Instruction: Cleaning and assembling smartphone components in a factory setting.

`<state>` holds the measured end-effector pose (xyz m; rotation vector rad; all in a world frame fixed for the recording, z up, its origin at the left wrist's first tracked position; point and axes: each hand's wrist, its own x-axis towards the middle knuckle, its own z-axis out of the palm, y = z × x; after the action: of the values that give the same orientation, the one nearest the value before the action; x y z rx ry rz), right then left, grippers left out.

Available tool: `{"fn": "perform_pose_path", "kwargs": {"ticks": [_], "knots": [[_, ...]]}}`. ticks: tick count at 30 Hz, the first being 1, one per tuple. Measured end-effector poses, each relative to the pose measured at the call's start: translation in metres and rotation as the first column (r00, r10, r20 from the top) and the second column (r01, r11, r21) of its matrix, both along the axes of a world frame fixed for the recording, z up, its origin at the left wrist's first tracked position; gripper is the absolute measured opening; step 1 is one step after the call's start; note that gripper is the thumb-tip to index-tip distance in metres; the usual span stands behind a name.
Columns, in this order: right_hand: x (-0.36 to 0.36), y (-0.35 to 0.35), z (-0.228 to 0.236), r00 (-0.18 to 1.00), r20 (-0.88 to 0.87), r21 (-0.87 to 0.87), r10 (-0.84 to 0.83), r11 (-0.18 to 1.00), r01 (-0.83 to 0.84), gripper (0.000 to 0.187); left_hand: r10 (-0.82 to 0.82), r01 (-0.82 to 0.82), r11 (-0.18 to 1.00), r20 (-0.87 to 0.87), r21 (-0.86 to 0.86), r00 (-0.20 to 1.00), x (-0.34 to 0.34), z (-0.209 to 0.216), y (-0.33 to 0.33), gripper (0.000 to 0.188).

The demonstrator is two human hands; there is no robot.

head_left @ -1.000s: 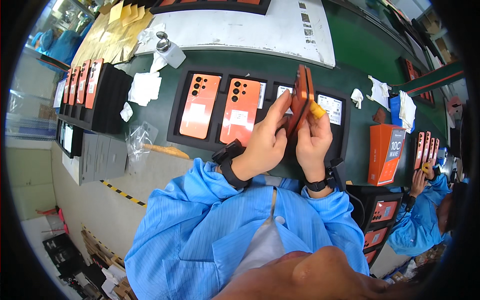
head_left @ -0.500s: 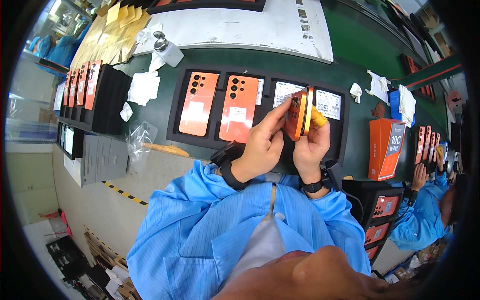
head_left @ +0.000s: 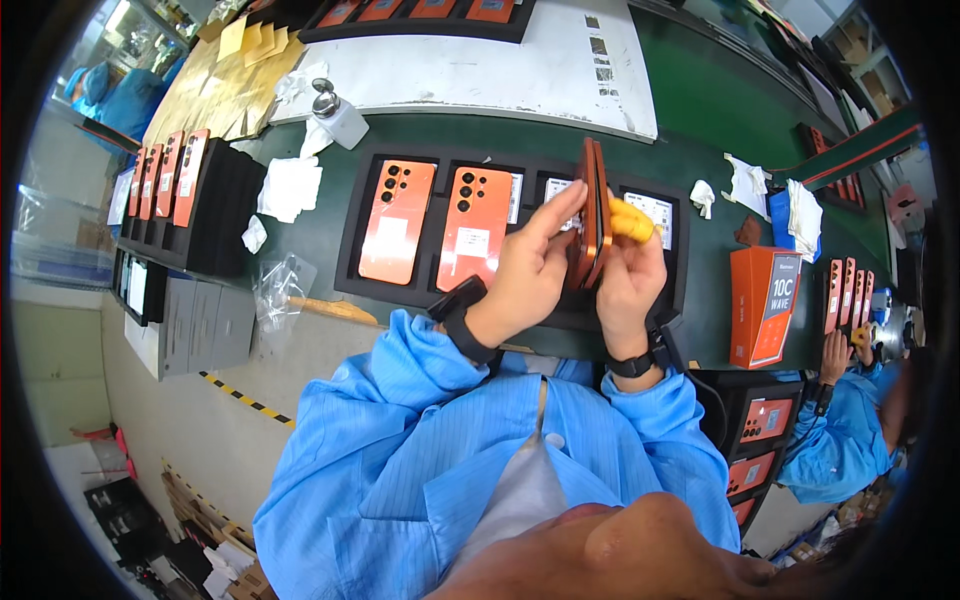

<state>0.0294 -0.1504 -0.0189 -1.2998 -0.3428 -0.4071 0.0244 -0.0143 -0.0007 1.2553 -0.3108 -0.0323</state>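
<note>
Two thin orange phones (head_left: 592, 225) stand edge-on between my hands, pressed close together with a narrow dark gap between them. My left hand (head_left: 528, 270) grips them from the left, its fingers along the left face. On the other side my right hand (head_left: 632, 280) holds the right face, with yellow finger covers (head_left: 630, 219) on some fingers. Below lies a black foam tray (head_left: 349, 262). Its left slots hold an orange phone (head_left: 392, 230) and a second orange phone (head_left: 471, 240), backs up with white labels. White printed labels (head_left: 655, 212) show in the right slots.
An orange box (head_left: 764, 306) stands on the green bench at right, near a blue bin (head_left: 783, 212) with white cloths. A pump bottle (head_left: 341, 121) and white wipes (head_left: 290, 187) are at back left. Black racks (head_left: 212, 200) hold upright phones. A co-worker (head_left: 840, 440) sits far right.
The held phones have turned more edge-on and come up slightly, so the camera side no longer faces me. Both hands keep hold. The view has shifted a little.
</note>
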Motion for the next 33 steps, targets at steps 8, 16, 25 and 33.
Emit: {"fn": "perform_pose_path", "kwargs": {"ticks": [8, 16, 25, 33], "knots": [[-0.035, -0.004, -0.026, 0.985, -0.170, -0.008, -0.007, 1.000, 0.006, 0.030, -0.067, 0.067, 0.998, -0.019, 0.002, 0.998, -0.016, -0.028, 0.004, 0.072], [-0.005, -0.011, -0.017, 0.911, -0.408, -0.155, -0.064, 0.988, 0.000, 0.042, -0.030, 0.079, 0.976, -0.237, 0.201, 0.971, 0.003, -0.015, 0.009, 0.071], [-0.010, -0.005, -0.013, 0.934, -0.337, -0.329, -0.121, 0.944, 0.003, 0.037, -0.105, 0.152, 0.965, -0.216, 0.213, 0.971, 0.009, -0.022, 0.001, 0.069], [-0.011, -0.008, -0.014, 0.926, -0.372, -0.217, -0.064, 0.976, -0.020, 0.037, -0.086, 0.111, 0.984, -0.176, 0.138, 0.981, 0.000, -0.024, -0.001, 0.075]]}}
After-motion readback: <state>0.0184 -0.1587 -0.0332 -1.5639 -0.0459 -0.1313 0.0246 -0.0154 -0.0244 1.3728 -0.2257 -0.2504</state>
